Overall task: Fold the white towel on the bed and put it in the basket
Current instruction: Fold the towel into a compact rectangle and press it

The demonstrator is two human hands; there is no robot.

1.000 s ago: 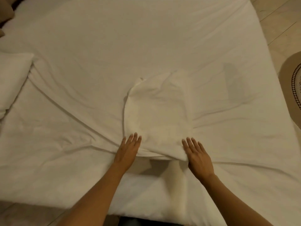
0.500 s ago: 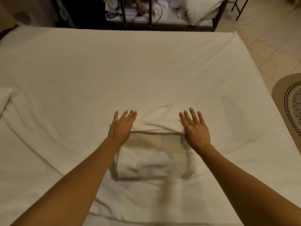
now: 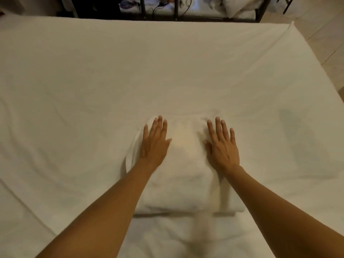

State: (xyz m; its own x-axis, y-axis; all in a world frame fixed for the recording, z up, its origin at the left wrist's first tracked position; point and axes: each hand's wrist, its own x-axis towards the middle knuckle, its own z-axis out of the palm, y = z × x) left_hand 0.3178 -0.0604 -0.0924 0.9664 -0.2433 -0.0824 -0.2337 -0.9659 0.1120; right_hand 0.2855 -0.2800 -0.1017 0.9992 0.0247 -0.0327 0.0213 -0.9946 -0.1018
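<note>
The white towel (image 3: 183,175) lies folded into a thick rectangle on the white bed (image 3: 167,71), near the front middle. My left hand (image 3: 154,144) rests flat, palm down, on the towel's far left part. On the far right part my right hand (image 3: 222,146) lies flat too, fingers spread and pointing away from me. Neither hand grips the cloth. No basket is in view.
A dark metal frame (image 3: 176,8) with cables and bedding stands beyond the bed's far edge. Tiled floor (image 3: 327,34) shows at the right. The sheet has wrinkles at the left.
Both hands carried the towel's near edge away from me and laid it over the far part, then let go and flattened on top. The view tilted up.
</note>
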